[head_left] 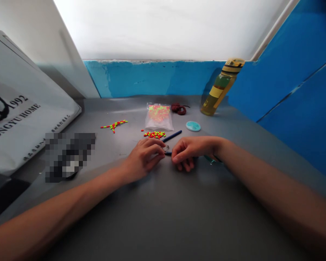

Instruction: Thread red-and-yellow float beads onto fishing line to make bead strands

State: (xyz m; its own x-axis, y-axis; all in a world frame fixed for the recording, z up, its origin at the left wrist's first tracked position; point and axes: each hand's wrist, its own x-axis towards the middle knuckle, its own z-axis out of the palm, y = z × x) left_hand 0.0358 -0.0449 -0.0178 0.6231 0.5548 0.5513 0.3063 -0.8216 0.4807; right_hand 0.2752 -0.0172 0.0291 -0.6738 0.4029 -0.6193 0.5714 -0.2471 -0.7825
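My left hand (144,156) and my right hand (188,151) rest on the grey table (163,210), fingertips pinched together around a tiny item I cannot make out between them. A dark blue pen-like stick (172,136) lies just beyond the fingers. A small pile of red, yellow and green beads (154,135) sits right behind my left hand. Something green (210,159) pokes out under my right wrist.
A clear bag of beads (159,116), a second row of beads (114,125), a dark red cord (178,108), a round light-blue disc (193,126) and a yellow bottle (222,87) stand farther back. A white printed bag (19,108) lies left; blue walls enclose the table.
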